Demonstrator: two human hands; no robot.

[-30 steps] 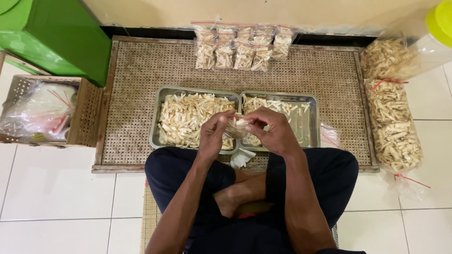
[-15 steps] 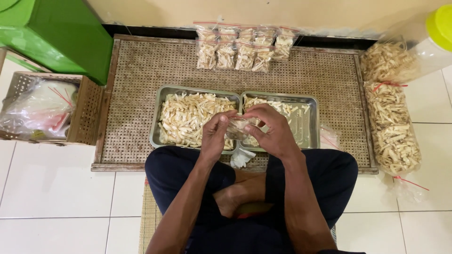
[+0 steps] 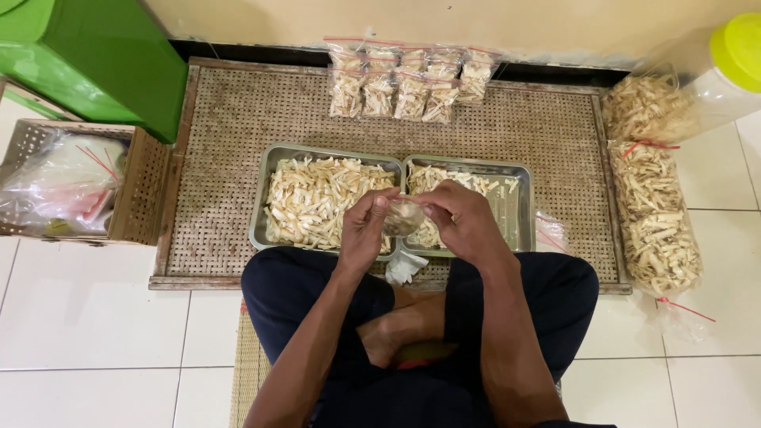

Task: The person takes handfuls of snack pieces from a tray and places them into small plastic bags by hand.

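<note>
Woven mat [image 3: 238,158] bears two trays [image 3: 265,198] — both hands [image 3: 365,230] pinch a small bag [image 3: 404,215].

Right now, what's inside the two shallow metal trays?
Both shallow metal trays hold pale yellow stick snacks. The left hand and right hand cover part of the right tray's contents.

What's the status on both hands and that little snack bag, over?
Left hand and right hand both pinching small clear bag over the two metal trays. Bag partly filled with pale sticks. Nothing obstructing.
</note>
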